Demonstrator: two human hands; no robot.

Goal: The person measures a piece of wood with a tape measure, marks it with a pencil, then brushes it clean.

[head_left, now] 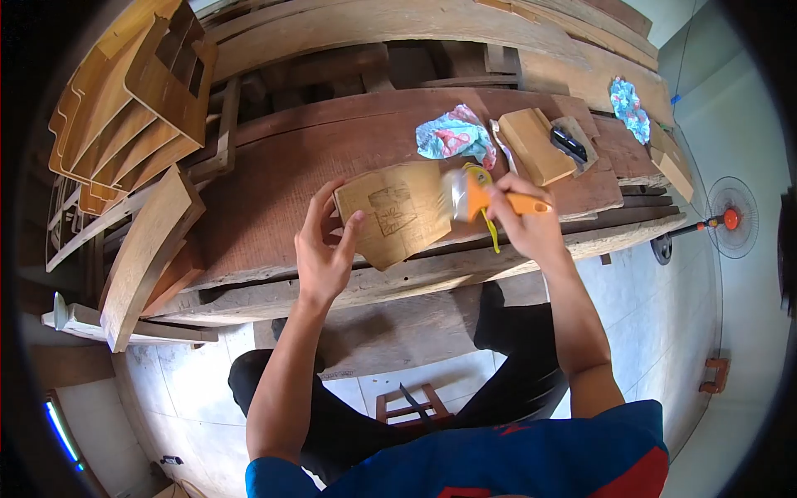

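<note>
A tan board [394,212] with dark markings on its face is gripped at its left edge by my left hand [326,241], thumb in front. My right hand [527,224] is closed around the orange handle of a wide brush [471,197], whose pale bristles are blurred beside the board's right edge. Just behind the brush lies a yellow-green tool [491,224], partly hidden by the brush and hand. A blue and pink floral cloth [457,137] rests on the reddish wooden table [274,166] beyond the board.
Behind my right hand are a toothbrush [503,145], a wooden block [535,145] and a black object [569,144]. Another floral cloth [630,109] lies farther right. A wooden rack [137,100] and curved board [149,249] stand left; a fan [730,219] stands right.
</note>
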